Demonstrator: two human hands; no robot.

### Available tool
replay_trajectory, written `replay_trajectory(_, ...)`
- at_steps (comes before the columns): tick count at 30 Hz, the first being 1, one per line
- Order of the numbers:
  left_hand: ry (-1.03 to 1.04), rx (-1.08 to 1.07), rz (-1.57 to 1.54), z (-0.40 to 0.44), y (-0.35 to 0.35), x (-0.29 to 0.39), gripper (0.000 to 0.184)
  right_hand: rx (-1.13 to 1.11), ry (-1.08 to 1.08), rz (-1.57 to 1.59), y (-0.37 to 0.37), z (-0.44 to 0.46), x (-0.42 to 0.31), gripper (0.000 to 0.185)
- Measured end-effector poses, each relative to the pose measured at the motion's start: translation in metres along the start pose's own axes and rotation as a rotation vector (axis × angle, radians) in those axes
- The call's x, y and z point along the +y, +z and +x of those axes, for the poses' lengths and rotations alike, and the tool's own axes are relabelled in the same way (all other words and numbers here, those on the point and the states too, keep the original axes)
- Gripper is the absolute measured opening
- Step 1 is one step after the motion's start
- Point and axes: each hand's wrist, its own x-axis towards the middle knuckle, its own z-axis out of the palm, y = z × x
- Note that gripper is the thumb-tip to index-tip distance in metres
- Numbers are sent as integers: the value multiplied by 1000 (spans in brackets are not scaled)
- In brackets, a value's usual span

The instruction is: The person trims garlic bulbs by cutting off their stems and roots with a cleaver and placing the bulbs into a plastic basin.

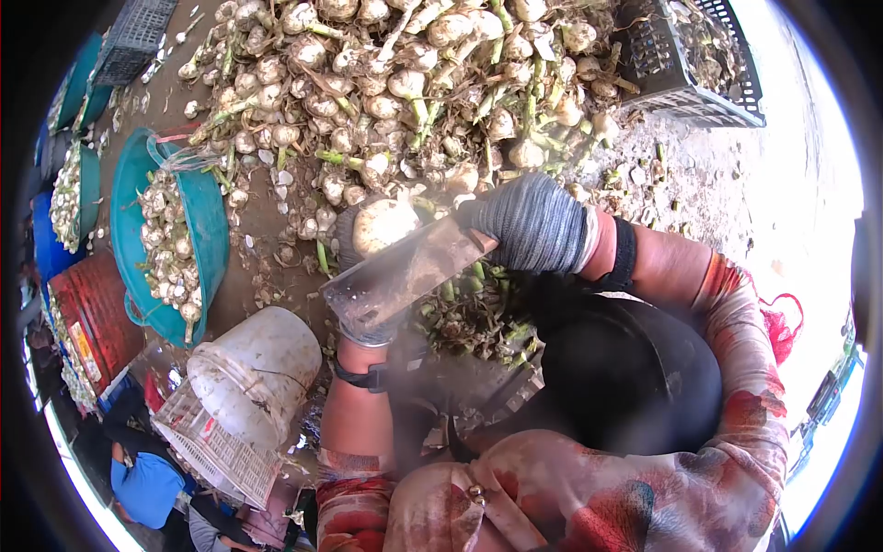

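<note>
My left hand (348, 241), in a grey knitted glove, is closed around a large pale garlic bulb (384, 225). Much of that hand is hidden behind the broad blade of a cleaver (400, 279). My right hand (535, 221), also in a grey glove, grips the cleaver's handle end, and the blade slants down to the left just below the bulb. I cannot tell whether the blade touches the bulb. Beyond both hands lies a big heap of garlic bulbs (382, 106) with stalks. Cut green stalks and trimmings (478, 317) lie beneath my hands.
At left stands a teal tub (213, 253) holding garlic, with a white bucket (253, 368) and a red container (92, 313) nearby. A black crate (708, 101) is at upper right. A person in blue (147, 488) is at lower left.
</note>
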Motion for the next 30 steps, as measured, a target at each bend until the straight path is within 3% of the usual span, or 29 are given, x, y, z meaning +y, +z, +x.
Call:
replay_trajectory(4,-56,22,-66,-5,6,6,56,-5,-13,24,1,-6,-6,34)
replay_trajectory(7,-55,36,-44,-7,10,7,57,89,-73,1,5,-9,-5,27)
replay_trajectory(14,-86,180,22,12,17,48,60,107,31,-17,32,-13,36,19)
replay_trajectory(16,-90,218,40,11,18,68,60,-97,477,-111,21,-9,61,33)
replay_trajectory(18,-45,256,-91,6,14,75,64,6,539,7,21,-20,75,40)
replay_trajectory(19,-117,236,-184,6,14,69,69,95,512,124,24,-18,66,44)
replay_trajectory(20,-109,244,-187,10,18,65,69,181,423,411,29,-18,54,42)
replay_trajectory(22,10,186,-19,27,26,69,75,63,482,1052,32,3,25,45)
replay_trajectory(23,175,139,298,34,22,81,74,-42,518,1082,17,4,11,47)
replay_trajectory(24,171,141,299,31,28,83,74,-147,549,1109,-13,11,-8,50)
replay_trajectory(26,-32,251,-225,30,31,85,66,-222,521,965,21,16,11,49)
replay_trajectory(28,-327,185,-947,39,26,76,57,205,71,545,35,17,14,51)
replay_trajectory(29,-360,149,-1099,36,23,65,55,94,50,482,43,20,21,54)
replay_trajectory(30,-303,67,-1018,33,25,45,49,89,41,484,40,19,18,54)
